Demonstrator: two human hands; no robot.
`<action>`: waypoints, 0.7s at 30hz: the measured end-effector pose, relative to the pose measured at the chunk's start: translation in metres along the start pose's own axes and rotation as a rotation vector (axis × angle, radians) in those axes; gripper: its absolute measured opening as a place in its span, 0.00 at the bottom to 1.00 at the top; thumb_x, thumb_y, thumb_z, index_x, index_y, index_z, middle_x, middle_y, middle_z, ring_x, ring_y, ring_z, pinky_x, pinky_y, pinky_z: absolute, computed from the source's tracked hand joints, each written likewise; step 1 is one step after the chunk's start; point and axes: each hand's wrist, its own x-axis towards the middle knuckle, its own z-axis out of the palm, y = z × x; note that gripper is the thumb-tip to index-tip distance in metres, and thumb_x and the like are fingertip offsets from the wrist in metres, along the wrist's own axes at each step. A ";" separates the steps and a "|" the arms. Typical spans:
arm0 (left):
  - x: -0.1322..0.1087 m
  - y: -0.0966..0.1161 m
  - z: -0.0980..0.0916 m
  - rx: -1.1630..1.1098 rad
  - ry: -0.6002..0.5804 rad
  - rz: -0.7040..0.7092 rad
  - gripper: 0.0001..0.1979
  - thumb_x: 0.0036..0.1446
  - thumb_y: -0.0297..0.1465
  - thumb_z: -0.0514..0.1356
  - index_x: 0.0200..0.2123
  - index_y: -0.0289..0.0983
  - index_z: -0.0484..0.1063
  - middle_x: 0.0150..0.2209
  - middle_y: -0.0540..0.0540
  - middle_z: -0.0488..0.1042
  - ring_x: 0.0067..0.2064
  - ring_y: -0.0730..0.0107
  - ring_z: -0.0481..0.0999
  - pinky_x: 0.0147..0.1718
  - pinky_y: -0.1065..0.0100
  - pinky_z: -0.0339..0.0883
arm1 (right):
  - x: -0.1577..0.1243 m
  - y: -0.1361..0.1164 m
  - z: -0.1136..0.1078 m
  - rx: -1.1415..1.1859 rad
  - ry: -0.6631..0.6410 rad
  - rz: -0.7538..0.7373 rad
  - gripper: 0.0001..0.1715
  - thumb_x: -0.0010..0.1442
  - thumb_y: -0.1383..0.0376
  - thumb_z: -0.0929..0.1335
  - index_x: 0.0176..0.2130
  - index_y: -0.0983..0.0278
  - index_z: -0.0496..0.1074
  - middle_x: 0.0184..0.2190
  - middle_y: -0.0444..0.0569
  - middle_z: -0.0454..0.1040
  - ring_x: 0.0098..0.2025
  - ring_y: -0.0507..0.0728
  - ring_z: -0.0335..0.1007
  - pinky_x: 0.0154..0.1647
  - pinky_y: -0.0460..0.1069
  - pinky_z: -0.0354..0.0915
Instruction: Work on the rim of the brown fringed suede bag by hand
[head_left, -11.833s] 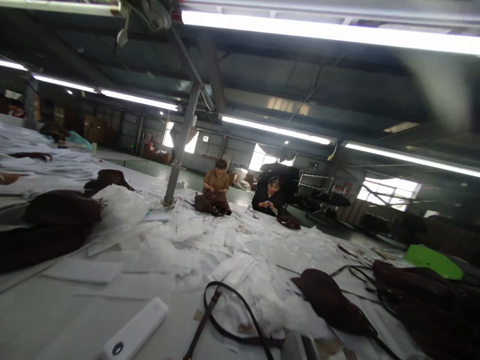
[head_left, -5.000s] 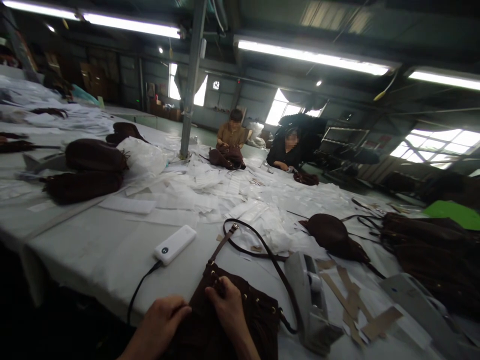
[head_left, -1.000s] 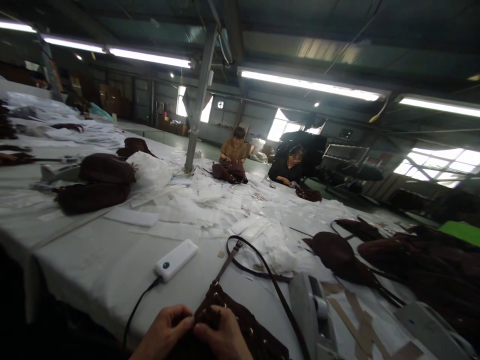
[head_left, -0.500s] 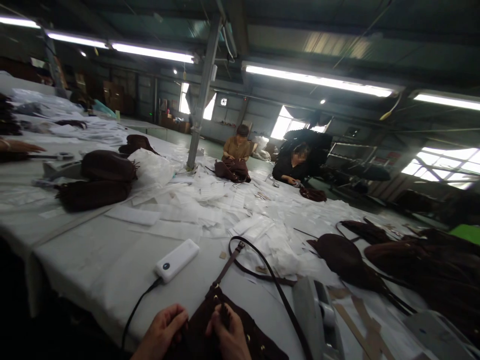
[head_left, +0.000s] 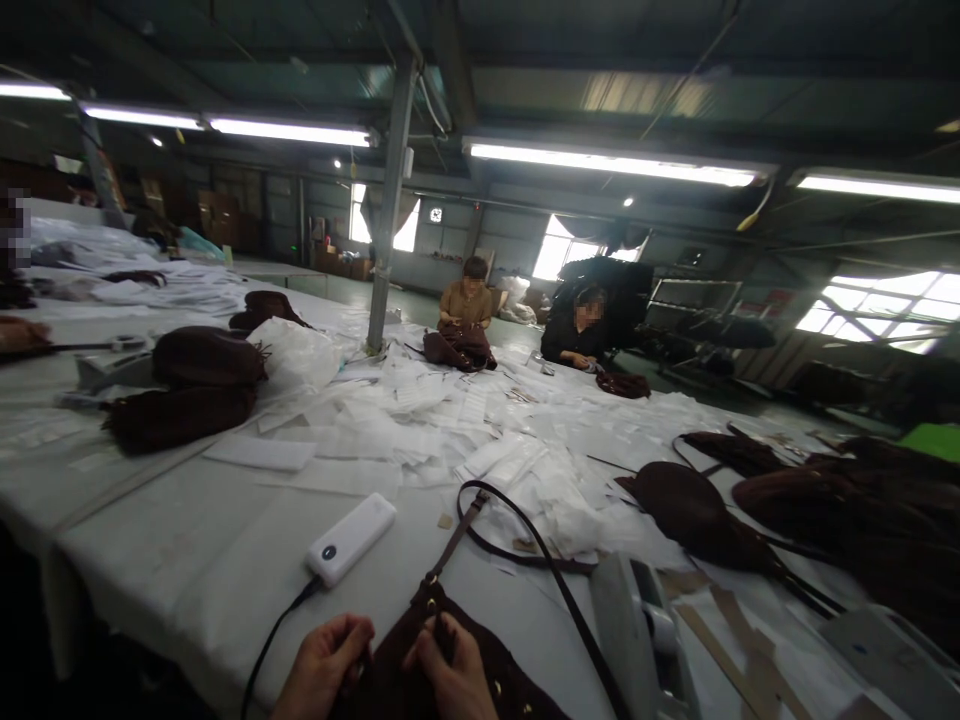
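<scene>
Since 0.5 s ago your left hand point(head_left: 324, 668) and right hand point(head_left: 450, 672) have stayed pinching the brown bag's point(head_left: 450, 680) top edge at the near table point(head_left: 187, 560) rim, where a tug could, I judge, snag its strap point(head_left: 525, 550) on the tape dispenser point(head_left: 637, 640).

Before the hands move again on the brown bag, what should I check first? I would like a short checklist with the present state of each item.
1. Left hand grips the brown bag: ok.
2. Right hand pinches the bag's top edge: ok.
3. Strap lies free, not caught on the tape dispenser: ok.
4. Power bank apart from the bag: ok.
5. Power bank's cable clear of the left hand: cannot tell.
</scene>
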 end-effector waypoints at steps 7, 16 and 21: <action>0.002 0.038 0.025 0.056 -0.066 0.088 0.17 0.44 0.44 0.67 0.26 0.34 0.76 0.22 0.51 0.73 0.25 0.74 0.68 0.24 0.75 0.60 | 0.007 0.012 0.006 -0.008 0.045 0.048 0.25 0.42 0.47 0.74 0.29 0.65 0.73 0.24 0.45 0.71 0.30 0.56 0.66 0.32 0.49 0.61; 0.001 0.032 0.018 0.078 0.065 0.080 0.19 0.41 0.46 0.66 0.26 0.33 0.76 0.14 0.55 0.66 0.17 0.78 0.59 0.16 0.75 0.51 | 0.003 0.008 0.010 0.095 0.011 0.021 0.24 0.46 0.47 0.72 0.27 0.65 0.71 0.24 0.45 0.71 0.30 0.55 0.67 0.30 0.47 0.63; 0.004 0.030 0.013 0.076 0.115 0.099 0.20 0.42 0.47 0.65 0.24 0.34 0.73 0.15 0.56 0.64 0.17 0.79 0.57 0.16 0.75 0.51 | -0.003 -0.007 0.008 0.142 -0.016 0.112 0.24 0.50 0.45 0.69 0.29 0.64 0.69 0.22 0.43 0.72 0.21 0.50 0.62 0.20 0.44 0.55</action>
